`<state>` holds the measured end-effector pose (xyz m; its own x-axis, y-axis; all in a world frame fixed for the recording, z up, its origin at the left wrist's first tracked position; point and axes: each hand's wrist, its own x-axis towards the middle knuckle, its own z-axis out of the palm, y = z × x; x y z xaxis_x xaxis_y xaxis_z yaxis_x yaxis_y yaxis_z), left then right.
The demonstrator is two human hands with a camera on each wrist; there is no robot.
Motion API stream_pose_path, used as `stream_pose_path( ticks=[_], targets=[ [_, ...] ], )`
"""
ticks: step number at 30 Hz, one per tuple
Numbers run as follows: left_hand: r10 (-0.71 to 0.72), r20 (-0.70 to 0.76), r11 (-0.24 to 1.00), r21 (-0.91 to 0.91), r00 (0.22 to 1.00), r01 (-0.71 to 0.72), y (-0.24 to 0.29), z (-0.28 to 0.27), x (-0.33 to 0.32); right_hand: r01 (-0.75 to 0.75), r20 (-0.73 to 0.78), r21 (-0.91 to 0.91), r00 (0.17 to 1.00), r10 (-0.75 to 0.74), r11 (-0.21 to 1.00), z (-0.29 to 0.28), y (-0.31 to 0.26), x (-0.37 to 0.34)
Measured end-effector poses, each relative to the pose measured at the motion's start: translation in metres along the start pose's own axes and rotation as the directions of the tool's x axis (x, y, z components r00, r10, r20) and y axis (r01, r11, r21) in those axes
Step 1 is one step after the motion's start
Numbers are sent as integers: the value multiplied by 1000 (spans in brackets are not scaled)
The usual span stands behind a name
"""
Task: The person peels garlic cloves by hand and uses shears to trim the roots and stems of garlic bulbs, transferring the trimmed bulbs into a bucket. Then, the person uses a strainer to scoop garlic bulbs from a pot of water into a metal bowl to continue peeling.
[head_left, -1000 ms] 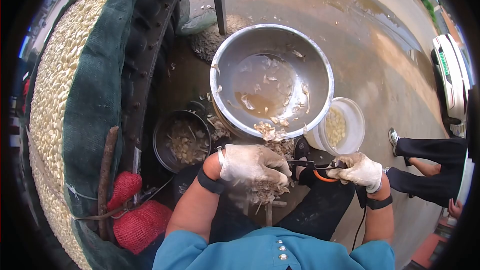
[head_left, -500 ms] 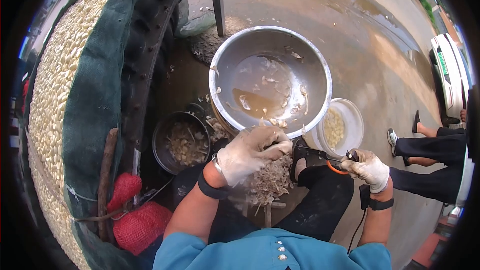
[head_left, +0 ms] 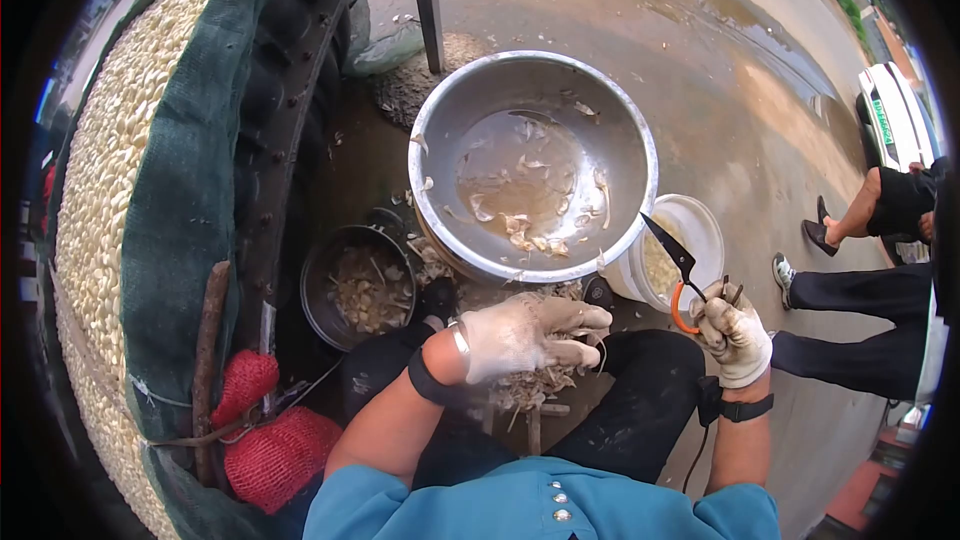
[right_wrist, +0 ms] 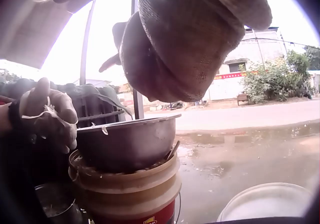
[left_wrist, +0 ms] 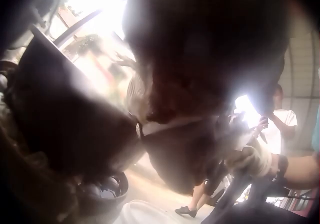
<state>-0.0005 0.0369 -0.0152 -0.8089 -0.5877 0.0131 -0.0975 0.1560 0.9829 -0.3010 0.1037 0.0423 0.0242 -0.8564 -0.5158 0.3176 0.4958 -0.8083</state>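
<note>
My gloved left hand is over a heap of dry garlic skins between the knees. Its fingers curl round a pale, papery piece of garlic, seen from the palm side in the right wrist view; a thin strand shows by the fingertips. The gloved right hand grips orange-handled shears, dark blades pointing up and left toward the basin rim. Ahead sits a wide metal basin with shallow water and floating skins. In the left wrist view the near hand is a dark blur.
The basin rests on a large bucket. A white bucket of pale cloves stands to its right, a dark pot to its left. Green netting holds many peeled cloves at left, near red mesh bags. Other people's legs show at right.
My left hand went up toward the basin rim, then came back down over the skins. The right hand shifted slightly right, and the shears turned from pointing left to pointing up and left.
</note>
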Motion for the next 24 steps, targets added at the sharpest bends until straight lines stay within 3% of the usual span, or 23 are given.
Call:
stream_pose_path(
  ticks=[1, 3, 5, 6, 7, 9, 10, 11, 13, 15, 18, 19, 21, 24],
  targets=[
    [-173, 198, 981, -56, 965, 187, 8, 0, 1, -1, 1, -2, 1000, 1, 1000, 2, 2, 0],
    [-109, 186, 988, -90, 977, 127, 7, 7, 6, -34, 19, -17, 999, 35, 999, 16, 7, 4],
    [-213, 119, 858, -452, 970, 244, 13, 9, 11, -180, 37, -225, 981, 193, 958, 35, 6, 8],
    [-253, 92, 868, -417, 963, 268, 3, 14, 13, -242, 50, -268, 963, 265, 932, 43, 8, 10],
    [-197, 13, 764, -625, 980, 162, 0, 21, 12, -299, 60, -310, 941, 333, 902, 51, 11, 14],
    [-113, -90, 663, -748, 989, 8, -2, 23, 15, -330, 90, -356, 919, 383, 874, 62, 20, 22],
    [-113, -181, 701, -711, 977, -51, 4, 23, 14, -342, 85, -417, 908, 411, 842, 69, 20, 26],
    [-109, -182, 704, -708, 977, -53, 11, 20, 12, -337, 87, -418, 909, 407, 843, 70, 20, 29],
    [-154, -186, 553, -830, 970, -71, 26, 8, 7, -339, 98, -278, 921, 378, 899, 71, 21, 36],
    [-114, -293, 676, -723, 949, -142, 18, -4, 8, -86, 16, -222, 996, 91, 971, 69, 22, 48],
    [-192, -399, 622, -756, 896, -203, 11, -16, 0, -117, -314, -244, 949, 36, 963, 57, 24, 78],
    [-218, -461, 634, -737, 860, -235, 15, -20, -1, -105, -314, -245, 949, 24, 964, 56, 23, 87],
    [-316, -500, 552, -788, 806, -272, 23, -31, -6, -248, -365, -224, 918, 155, 943, 54, 21, 106],
    [-329, -571, 589, -747, 752, -309, 19, -40, -9, -209, -331, -354, 940, 87, 912, 63, 18, 129]
  ],
)
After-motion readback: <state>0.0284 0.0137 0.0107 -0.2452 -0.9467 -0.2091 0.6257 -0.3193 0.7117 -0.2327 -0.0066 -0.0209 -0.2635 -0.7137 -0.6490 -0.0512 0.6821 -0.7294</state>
